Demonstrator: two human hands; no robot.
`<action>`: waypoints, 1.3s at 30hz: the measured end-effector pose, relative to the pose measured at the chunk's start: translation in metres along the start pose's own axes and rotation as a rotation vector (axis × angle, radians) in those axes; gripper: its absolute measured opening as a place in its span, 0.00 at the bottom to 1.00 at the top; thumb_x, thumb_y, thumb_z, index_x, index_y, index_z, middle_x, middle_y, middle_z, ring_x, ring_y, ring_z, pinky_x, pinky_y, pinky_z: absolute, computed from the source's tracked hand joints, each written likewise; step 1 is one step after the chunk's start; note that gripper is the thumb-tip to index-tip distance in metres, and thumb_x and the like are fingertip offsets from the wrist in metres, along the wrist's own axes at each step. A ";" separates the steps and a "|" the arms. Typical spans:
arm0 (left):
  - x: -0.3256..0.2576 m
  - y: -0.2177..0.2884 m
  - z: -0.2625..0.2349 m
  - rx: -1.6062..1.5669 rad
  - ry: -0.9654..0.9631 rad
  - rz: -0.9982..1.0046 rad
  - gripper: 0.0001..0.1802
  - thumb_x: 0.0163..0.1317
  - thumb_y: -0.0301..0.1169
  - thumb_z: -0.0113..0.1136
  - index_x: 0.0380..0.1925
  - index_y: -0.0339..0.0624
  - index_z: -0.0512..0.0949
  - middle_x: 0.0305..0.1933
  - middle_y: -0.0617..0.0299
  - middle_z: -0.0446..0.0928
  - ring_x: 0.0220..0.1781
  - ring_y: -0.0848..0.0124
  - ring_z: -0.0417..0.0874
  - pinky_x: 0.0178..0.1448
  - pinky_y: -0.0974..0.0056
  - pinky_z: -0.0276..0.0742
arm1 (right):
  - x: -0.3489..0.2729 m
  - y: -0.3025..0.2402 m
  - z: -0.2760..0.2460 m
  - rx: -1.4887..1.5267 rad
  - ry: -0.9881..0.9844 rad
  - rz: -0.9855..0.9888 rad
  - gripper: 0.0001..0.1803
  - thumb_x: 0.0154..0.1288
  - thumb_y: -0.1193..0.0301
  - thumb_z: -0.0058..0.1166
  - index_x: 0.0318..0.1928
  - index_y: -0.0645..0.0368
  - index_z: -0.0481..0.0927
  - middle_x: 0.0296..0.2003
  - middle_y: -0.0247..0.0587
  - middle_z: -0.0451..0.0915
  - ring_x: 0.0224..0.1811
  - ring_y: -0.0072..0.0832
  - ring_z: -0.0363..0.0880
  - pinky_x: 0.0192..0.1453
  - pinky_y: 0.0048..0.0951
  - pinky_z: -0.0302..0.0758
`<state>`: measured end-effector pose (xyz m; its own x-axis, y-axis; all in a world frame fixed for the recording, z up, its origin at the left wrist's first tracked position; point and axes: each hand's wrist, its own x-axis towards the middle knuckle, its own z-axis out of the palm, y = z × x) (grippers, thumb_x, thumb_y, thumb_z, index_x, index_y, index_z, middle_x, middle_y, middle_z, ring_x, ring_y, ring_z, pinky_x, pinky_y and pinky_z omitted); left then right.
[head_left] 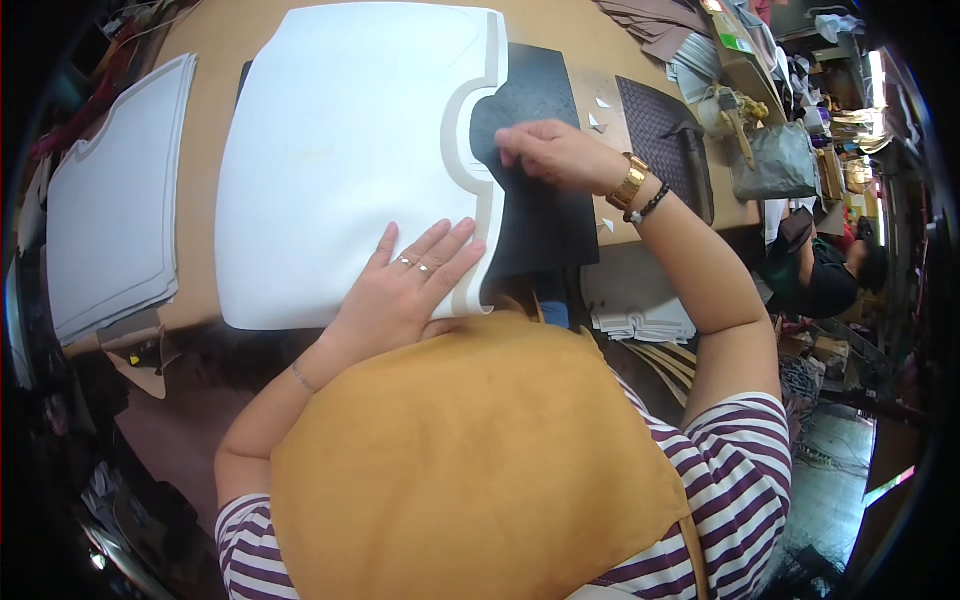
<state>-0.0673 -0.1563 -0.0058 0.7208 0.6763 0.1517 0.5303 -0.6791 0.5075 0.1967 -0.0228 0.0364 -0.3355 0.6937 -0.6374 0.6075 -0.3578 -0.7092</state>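
A large white sheet [330,150] lies over a black mat [555,130] on the table. Along its right edge runs a grey-beige strip [456,130] that follows a curved notch. My left hand [415,270] rests flat near the sheet's lower right corner, fingers spread, with two rings on it. Over the black mat, just right of the notch, my right hand [545,155] is closed with its fingers curled in. Whatever it may hold is hidden. By the front edge the sheet's corner curls up a little.
A stack of white cut pieces [120,200] lies at the left of the tan table [200,240]. To the right are small white scraps [597,122], a dark woven-pattern piece [665,140], a brush [740,130] and a grey bag [775,165]. Another person [835,270] is at far right.
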 end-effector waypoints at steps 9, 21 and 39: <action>-0.003 -0.001 -0.010 -0.249 0.067 -0.030 0.44 0.56 0.41 0.65 0.72 0.49 0.58 0.77 0.56 0.57 0.77 0.57 0.59 0.73 0.35 0.51 | 0.026 0.019 -0.016 -1.037 0.721 -0.590 0.18 0.70 0.54 0.51 0.42 0.58 0.76 0.31 0.49 0.82 0.33 0.47 0.81 0.35 0.42 0.77; -0.002 -0.002 -0.008 -0.254 0.082 -0.029 0.45 0.55 0.41 0.66 0.72 0.51 0.57 0.76 0.56 0.58 0.76 0.56 0.61 0.73 0.36 0.52 | 0.044 0.011 -0.014 -1.117 0.676 -0.682 0.16 0.71 0.56 0.50 0.37 0.56 0.74 0.28 0.45 0.80 0.30 0.46 0.80 0.34 0.42 0.77; -0.003 -0.003 -0.007 -0.268 0.094 -0.025 0.44 0.56 0.42 0.65 0.72 0.49 0.58 0.76 0.56 0.58 0.76 0.56 0.60 0.74 0.37 0.50 | 0.044 0.014 -0.010 -1.102 0.666 -0.700 0.14 0.71 0.58 0.50 0.35 0.56 0.75 0.27 0.45 0.80 0.29 0.44 0.81 0.33 0.41 0.78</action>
<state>-0.0744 -0.1543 -0.0015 0.6575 0.7242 0.2079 0.4020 -0.5706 0.7161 0.1971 0.0088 0.0016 -0.5850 0.7851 0.2035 0.7978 0.6022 -0.0295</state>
